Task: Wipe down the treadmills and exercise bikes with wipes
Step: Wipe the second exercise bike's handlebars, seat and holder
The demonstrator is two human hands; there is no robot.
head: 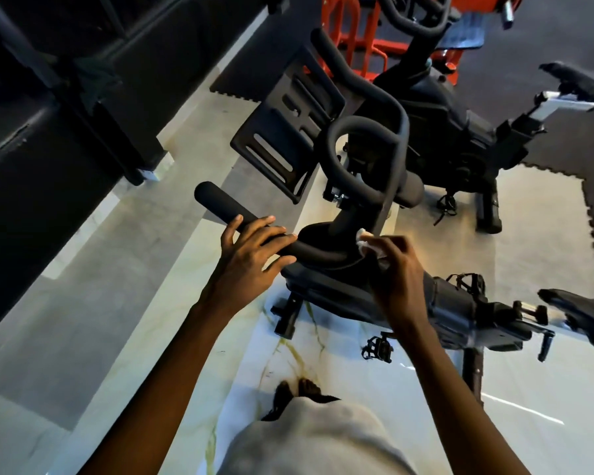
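Pale marbled floor (172, 337) is filling most of the view; a dark black structure (48, 114) is running along its left side. Black puzzle-edged matting (546, 46) is covering the far right, with a grey mat (535, 217) lying nearer.

Two black bikes are standing side by side. The near exercise bike (453, 313) is sitting directly in front of the person, its saddle (583, 313) pointing off to the right edge. The second exercise bike (436, 121) is standing behind it on the grey mat. An orange frame (354, 39) is showing at top centre, partly hidden by the second bike's bars.

A slotted black plate (288, 125) is tilting up ahead of the near bike's looped bars. The handlebar (216, 202) is reaching out left and towards the person. A strapped pedal (378, 347) is hanging just above the floor.

The person is standing close, a grey garment (316, 437) and feet (299, 389) showing at the bottom.

The left hand (251, 255) is resting on the handlebar, fingers nearly straight and spread along the bar, not wrapped round it.

The right hand (398, 272), somewhat motion-blurred, is gripping the wipe with curled fingers.

The wipe (364, 240), white and crumpled, is pressing against the dark stem where the handlebar joins the near bike, just right of the left hand's fingertips.
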